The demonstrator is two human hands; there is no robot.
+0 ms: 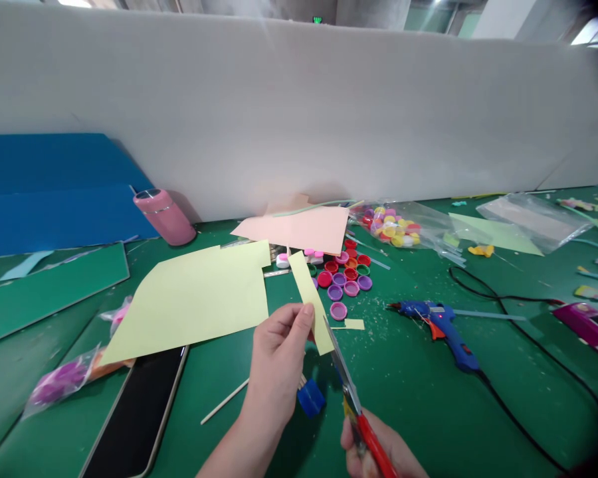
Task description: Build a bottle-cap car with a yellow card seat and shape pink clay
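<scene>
A white partition (279,119) stands behind a green worktop (403,388) scattered with craft materials. Near the middle, the left hand (278,352) pinches a pale yellow paper strip (305,285) between thumb and fingers, holding it raised and slanted above the worktop. The right hand (398,446) grips the red handle of a pair of scissors (353,397), whose blades point up and leftward to the strip's lower right edge; whether paper sits between them is hard to tell.

Just beyond the strip lies a cluster of round plastic caps (351,288) in red, purple, pink, orange and green, with a small yellow paper scrap (355,324) near the closest one. A larger pale yellow sheet (204,292) lies left of the strip, overlapping the top of a dark-screened smartphone (139,405). Behind the caps is a pale pink sheet (299,229), and to its right a clear bag holds multicoloured pieces (391,227).

A blue glue gun (443,326) rests on the right, its black cord trailing toward the near edge. A thin wooden stick (224,401) lies left of the left forearm, and a pink tumbler (167,219) leans near the partition.
</scene>
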